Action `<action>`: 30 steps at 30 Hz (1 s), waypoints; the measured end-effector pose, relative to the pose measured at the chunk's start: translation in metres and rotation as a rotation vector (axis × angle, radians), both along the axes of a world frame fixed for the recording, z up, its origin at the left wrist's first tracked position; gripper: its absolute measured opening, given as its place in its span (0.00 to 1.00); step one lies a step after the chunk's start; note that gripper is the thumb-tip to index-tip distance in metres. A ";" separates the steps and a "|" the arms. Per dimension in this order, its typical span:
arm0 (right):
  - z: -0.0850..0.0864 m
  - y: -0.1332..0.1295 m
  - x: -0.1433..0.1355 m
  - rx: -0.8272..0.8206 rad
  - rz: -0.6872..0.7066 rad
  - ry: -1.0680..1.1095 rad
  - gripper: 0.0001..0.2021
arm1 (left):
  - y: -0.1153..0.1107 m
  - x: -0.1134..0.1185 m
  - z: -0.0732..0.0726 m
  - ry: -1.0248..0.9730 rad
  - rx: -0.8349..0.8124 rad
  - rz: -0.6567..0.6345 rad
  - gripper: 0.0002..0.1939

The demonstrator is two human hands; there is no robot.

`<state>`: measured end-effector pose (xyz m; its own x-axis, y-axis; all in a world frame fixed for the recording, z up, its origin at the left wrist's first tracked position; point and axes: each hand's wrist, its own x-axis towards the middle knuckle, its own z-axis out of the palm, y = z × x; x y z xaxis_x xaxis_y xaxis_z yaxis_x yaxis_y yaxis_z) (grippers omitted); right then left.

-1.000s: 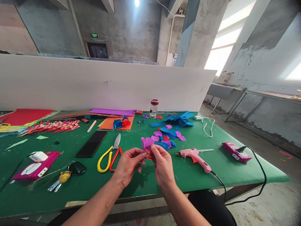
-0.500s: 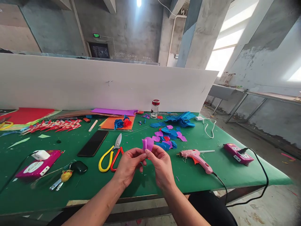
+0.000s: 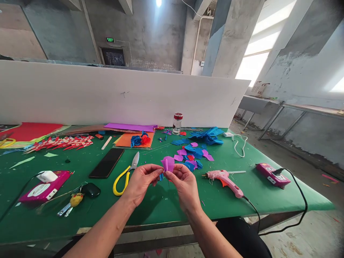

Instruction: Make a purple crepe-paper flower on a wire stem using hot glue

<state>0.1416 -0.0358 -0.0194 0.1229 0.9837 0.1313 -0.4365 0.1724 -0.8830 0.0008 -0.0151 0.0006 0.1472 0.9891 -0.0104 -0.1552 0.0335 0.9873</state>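
A small purple paper piece [image 3: 168, 163], curled like a petal, stands between my fingertips above the green table. My left hand [image 3: 142, 182] pinches its lower left side, and my right hand [image 3: 185, 184] pinches its lower right. A thin stem shows just below the fingers, with a bit of blue beside it. Scissors [image 3: 122, 181] with yellow and red handles lie by my left hand, which hides the red handle. Right of my right hand rests a pink glue gun [image 3: 225, 182]. Purple, blue and red paper petals [image 3: 192, 154] lie scattered beyond my hands.
On the green table [image 3: 268, 200] are a black phone [image 3: 106, 163], keys with a yellow charm [image 3: 76, 199], two magenta power strips [image 3: 271, 175], a red-lidded jar [image 3: 177, 123] and blue and red paper flowers [image 3: 141, 139]. A white board [image 3: 120, 96] stands behind.
My left hand has moved slightly left and up, now covering the scissors' red handle. The purple piece has turned and looks more spread, and a bit of blue now shows beneath it.
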 end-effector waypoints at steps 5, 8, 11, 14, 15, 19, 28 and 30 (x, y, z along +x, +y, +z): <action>0.000 -0.001 -0.001 0.009 0.024 0.022 0.12 | 0.000 0.000 -0.001 -0.039 -0.017 0.003 0.12; 0.000 -0.001 -0.001 0.013 0.042 0.024 0.12 | -0.001 0.001 -0.002 -0.058 -0.013 0.006 0.12; -0.001 -0.001 -0.002 0.021 0.052 0.016 0.12 | -0.001 0.002 -0.002 -0.072 -0.021 0.012 0.11; -0.001 0.000 -0.003 0.039 0.041 -0.025 0.11 | -0.003 0.003 0.000 -0.078 -0.024 0.028 0.11; -0.001 0.000 -0.003 0.048 0.035 -0.044 0.11 | -0.003 0.003 0.001 -0.078 -0.024 0.031 0.11; -0.003 0.001 -0.003 0.079 0.004 -0.101 0.10 | -0.006 0.004 0.005 -0.057 -0.005 0.015 0.10; -0.005 0.001 -0.004 -0.031 0.091 -0.039 0.11 | -0.005 0.007 0.002 -0.127 0.014 0.063 0.10; -0.005 0.002 -0.003 -0.027 0.079 -0.045 0.09 | -0.005 0.007 0.001 -0.137 0.008 0.037 0.10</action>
<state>0.1387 -0.0341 -0.0244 0.0396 0.9933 0.1087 -0.4072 0.1154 -0.9060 0.0081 -0.0201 0.0016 0.1103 0.9938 0.0153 -0.2894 0.0174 0.9571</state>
